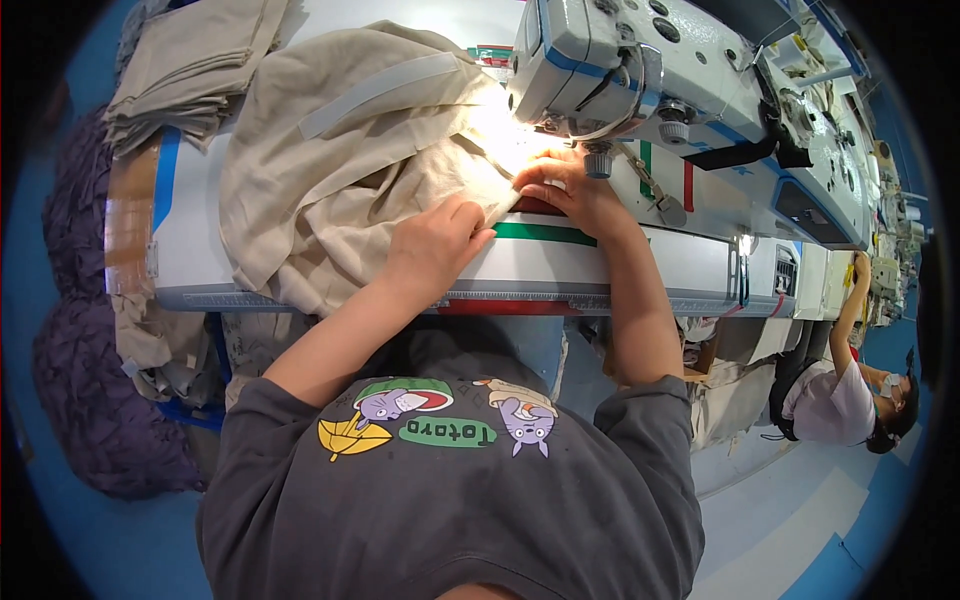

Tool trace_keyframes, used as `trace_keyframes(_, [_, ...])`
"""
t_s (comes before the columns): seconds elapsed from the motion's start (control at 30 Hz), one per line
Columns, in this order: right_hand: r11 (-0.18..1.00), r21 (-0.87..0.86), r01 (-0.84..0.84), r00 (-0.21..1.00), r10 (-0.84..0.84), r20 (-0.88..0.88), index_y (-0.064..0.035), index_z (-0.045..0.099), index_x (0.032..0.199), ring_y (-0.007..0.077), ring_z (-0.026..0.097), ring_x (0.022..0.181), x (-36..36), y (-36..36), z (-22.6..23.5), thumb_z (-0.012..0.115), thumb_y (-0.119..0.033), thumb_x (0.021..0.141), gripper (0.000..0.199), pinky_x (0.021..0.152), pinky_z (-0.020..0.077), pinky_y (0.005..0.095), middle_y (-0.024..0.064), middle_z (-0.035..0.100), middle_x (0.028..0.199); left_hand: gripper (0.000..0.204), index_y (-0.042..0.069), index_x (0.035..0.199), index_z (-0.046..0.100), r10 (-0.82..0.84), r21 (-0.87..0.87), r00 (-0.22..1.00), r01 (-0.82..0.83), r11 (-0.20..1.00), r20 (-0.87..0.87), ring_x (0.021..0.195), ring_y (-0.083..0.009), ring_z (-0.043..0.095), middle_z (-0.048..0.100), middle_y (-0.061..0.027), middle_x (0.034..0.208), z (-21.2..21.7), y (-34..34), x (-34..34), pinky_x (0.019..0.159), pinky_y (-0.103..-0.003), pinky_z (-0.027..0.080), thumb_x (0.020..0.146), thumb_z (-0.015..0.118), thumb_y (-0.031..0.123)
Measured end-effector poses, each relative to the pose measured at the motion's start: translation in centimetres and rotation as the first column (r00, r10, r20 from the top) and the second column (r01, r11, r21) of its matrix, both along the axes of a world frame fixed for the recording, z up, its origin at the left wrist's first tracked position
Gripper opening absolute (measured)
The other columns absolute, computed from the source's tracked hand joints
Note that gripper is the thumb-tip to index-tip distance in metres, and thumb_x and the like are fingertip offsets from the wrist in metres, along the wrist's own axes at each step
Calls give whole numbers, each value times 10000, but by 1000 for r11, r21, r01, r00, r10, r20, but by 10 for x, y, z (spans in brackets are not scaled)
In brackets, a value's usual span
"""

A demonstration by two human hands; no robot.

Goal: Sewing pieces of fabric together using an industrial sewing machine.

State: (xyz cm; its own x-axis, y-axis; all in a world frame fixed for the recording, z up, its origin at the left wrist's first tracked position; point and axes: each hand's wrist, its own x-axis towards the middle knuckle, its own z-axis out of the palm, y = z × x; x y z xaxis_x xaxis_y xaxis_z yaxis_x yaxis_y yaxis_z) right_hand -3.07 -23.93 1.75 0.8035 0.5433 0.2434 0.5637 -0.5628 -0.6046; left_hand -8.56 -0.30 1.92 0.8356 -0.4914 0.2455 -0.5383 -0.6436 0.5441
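Note:
A large beige piece of fabric lies bunched over the sewing table, with a pale strip across its upper part. My left hand pinches the fabric's right edge, thumb and fingers pressed together. Farther back, my right hand has its fingers curled on the same edge, close beneath the sewing machine head. A bright lamp glare washes out the cloth near the needle, so the needle and presser foot cannot be made out.
Folded beige pieces are stacked at the back left. Dark purple cloth is heaped at the far left. A ruler strip runs along the table's front edge, and green tape crosses the tabletop. Another person works at the right.

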Motion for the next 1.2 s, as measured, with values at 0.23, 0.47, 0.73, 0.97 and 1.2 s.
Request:
trace_keyframes(0.23, [979,125,160,954,-120,-276,-58,684,928,219,651,708,-6,3,-5,700,-140,869,102,644,511,321,99,681,784,220,107,924,557,-2,-102,999,5,995,33,707,-236,637,594,-45,803,-4,2,2,574,-351,497,832,726,215])
trace_keyframes(0.47, [997,-65,46,998,-43,53,-70,677,927,223,645,707,-2,0,0,691,-112,857,83,678,508,328,88,683,785,195,86,888,541,14,30,993,-18,999,115,693,-266,611,584,-75,837,-4,-5,0,577,-364,498,827,711,158])
trace_keyframes(0.73, [996,-12,89,961,-89,-261,-81,688,937,209,617,793,0,2,-3,694,-247,874,178,740,467,348,82,672,827,147,31,797,589,22,-22,964,-29,999,-263,717,-326,628,625,-140,786,9,7,23,636,-428,497,831,641,164])
trace_keyframes(0.97, [973,-168,157,947,-196,-253,-79,680,1023,331,624,867,7,3,-5,569,-402,949,349,829,471,388,149,675,879,196,31,713,623,69,74,918,-43,996,-390,700,-333,639,638,-152,710,21,4,30,648,-444,492,822,627,194])
trace_keyframes(1.2, [969,-120,218,841,-248,-481,-65,677,1013,307,634,811,11,4,-11,651,-390,892,348,788,477,400,159,679,867,197,85,987,671,-145,127,975,167,978,-170,908,-263,647,656,-82,1104,18,8,42,776,-377,510,824,643,192])
